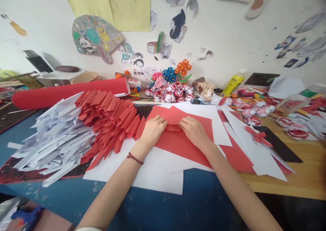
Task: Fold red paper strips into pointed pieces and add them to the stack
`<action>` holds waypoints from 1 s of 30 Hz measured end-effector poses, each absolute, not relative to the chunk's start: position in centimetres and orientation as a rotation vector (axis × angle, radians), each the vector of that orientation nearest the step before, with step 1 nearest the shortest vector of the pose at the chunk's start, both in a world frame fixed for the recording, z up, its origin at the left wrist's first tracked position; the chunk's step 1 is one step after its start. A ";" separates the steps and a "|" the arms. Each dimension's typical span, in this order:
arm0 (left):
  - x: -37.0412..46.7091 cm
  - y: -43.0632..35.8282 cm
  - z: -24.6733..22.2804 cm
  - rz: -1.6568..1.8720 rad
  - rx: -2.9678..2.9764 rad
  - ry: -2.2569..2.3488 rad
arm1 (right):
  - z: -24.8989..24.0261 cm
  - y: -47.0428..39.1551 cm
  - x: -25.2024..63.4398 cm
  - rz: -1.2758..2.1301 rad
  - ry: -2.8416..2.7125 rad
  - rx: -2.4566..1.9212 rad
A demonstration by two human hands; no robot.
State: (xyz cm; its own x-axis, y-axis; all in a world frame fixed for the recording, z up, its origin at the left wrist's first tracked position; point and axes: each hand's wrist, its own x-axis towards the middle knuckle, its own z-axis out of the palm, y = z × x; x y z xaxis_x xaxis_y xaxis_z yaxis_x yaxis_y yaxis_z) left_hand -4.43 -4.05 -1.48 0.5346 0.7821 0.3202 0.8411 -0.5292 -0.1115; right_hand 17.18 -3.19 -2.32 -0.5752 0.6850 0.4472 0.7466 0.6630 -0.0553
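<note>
A white wall point(229, 37) closes the far side, lit evenly by soft daylight. Cartoon stickers point(178, 27) and paper cut-outs are scattered across it, with a panda board point(95, 37) at the left and yellow sheets point(119, 5) pinned at the top. The bench point(292, 180) shows bare wood at the right and a blue cover point(198, 203) near. A white box point(56, 76) stands far left against the wall.

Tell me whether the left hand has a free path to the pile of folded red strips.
Probably yes: the left hand rests on the red sheet, right beside the folded red strips, and nothing stands between them.
</note>
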 end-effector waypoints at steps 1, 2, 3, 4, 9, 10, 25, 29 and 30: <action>-4.5 -4.0 -1.5 -0.328 -2.518 -1.356 | -2.4 -3.1 17.2 -0.189 -2.441 -1.110; -4.5 -3.9 -1.4 -0.323 -2.514 -1.342 | -2.4 -2.9 17.2 -0.184 -2.437 -1.105; -4.5 -3.7 -1.4 -0.319 -2.515 -1.321 | -2.5 -2.9 17.2 -0.179 -2.433 -1.103; -4.6 -3.6 -1.4 -0.317 -2.517 -1.296 | -2.5 -2.8 17.2 -0.174 -2.431 -1.101; -4.5 -3.2 -1.5 -0.288 -2.531 -1.177 | -2.5 -2.6 17.2 -0.162 -2.425 -1.108; -4.5 -3.1 -1.5 -0.277 -2.538 -1.145 | -2.5 -2.5 17.2 -0.163 -2.424 -1.111; -4.3 -3.1 -1.8 -0.265 -2.601 -0.918 | -2.5 -3.2 16.5 -0.630 -2.608 -1.156; -4.3 -3.1 -1.9 -0.274 -2.599 -0.901 | -2.4 -3.5 16.4 -0.695 -2.632 -1.139; -4.3 -3.1 -1.9 -0.273 -2.600 -0.898 | -2.4 -3.5 16.3 -0.715 -2.637 -1.132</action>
